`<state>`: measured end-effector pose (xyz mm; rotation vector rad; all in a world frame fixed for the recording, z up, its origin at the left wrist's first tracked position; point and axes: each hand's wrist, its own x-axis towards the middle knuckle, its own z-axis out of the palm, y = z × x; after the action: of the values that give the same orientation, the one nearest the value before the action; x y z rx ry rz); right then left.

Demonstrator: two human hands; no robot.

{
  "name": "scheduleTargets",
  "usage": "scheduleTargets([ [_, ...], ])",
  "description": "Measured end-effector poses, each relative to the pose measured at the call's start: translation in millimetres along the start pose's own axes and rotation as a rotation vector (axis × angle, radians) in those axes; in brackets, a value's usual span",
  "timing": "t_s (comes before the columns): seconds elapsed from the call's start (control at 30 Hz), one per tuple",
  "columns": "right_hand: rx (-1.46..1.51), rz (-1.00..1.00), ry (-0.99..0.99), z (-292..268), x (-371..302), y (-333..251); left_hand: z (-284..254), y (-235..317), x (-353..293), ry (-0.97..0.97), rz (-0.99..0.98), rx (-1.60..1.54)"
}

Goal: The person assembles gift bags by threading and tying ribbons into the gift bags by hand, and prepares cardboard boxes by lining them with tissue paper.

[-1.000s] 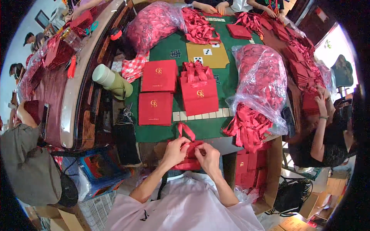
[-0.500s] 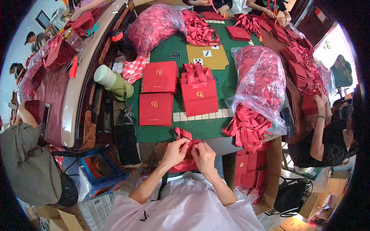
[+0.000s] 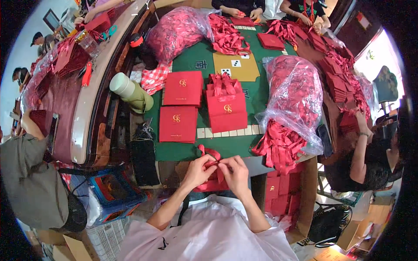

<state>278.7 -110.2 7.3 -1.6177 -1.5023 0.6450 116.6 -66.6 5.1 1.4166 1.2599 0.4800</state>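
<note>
Pinching red ribbon (image 3: 212,151) up close

So our left hand (image 3: 198,172) has the ribbon between thumb and fingers, and our right hand (image 3: 235,174) is pinching it too, fingertips almost meeting. All of that is happening right in front of us, just at the near edge of the green table (image 3: 177,151). We'd guess the hands sit that close because a narrow, slippery strip is easier to control in short lengths. Knot or no knot? Can't tell, fingers cover it.

The red piece (image 3: 211,187) under our hands is mostly hidden. Two stacks of flat red bags (image 3: 177,124) lie straight ahead, and the clear plastic bag (image 3: 294,82) on the right spills loose ribbons (image 3: 281,145) toward us, probably so everything's an easy reach.

Looks-wise, our ribbon is flat and kinda satiny, with one loop curling up past the left hand and a strip hanging below the right fingers. Pretty much the same red as the ribbon-handled bag (image 3: 227,115) on the table.
</note>
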Motion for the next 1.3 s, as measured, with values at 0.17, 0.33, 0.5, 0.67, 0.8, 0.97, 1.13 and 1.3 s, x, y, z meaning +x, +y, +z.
scheduleTargets([
  [0.17,-0.024,-0.054,-0.113,-11.3,9.7,12.2,8.6,6.9,-6.6,0.093,0.164,0.147],
  [0.33,-0.030,0.039,-0.527,-31.6,27.8,22.7,12.2,-1.8,-14.6,0.065,0.316,0.194],
  [0.5,0.215,0.060,-0.712,-34.0,38.6,39.4,10.6,-5.6,-16.5,0.029,0.453,0.288],
  [0.67,0.435,0.239,-0.808,-19.4,36.9,50.3,7.6,-5.2,-19.3,-0.004,0.469,0.332],
  [0.8,0.510,0.198,-0.671,-8.7,32.2,49.3,3.9,2.3,-15.7,0.090,0.427,0.250],
  [0.97,0.567,0.306,-0.238,-2.0,37.3,63.1,-0.7,11.2,-10.7,0.067,0.291,0.164],
  [1.13,0.335,0.276,0.017,-15.0,42.2,76.6,5.9,13.7,5.7,0.003,0.208,0.124],
  [1.3,0.159,0.276,0.094,-20.2,36.7,68.3,28.2,-23.9,31.7,0.279,0.407,0.104],
])
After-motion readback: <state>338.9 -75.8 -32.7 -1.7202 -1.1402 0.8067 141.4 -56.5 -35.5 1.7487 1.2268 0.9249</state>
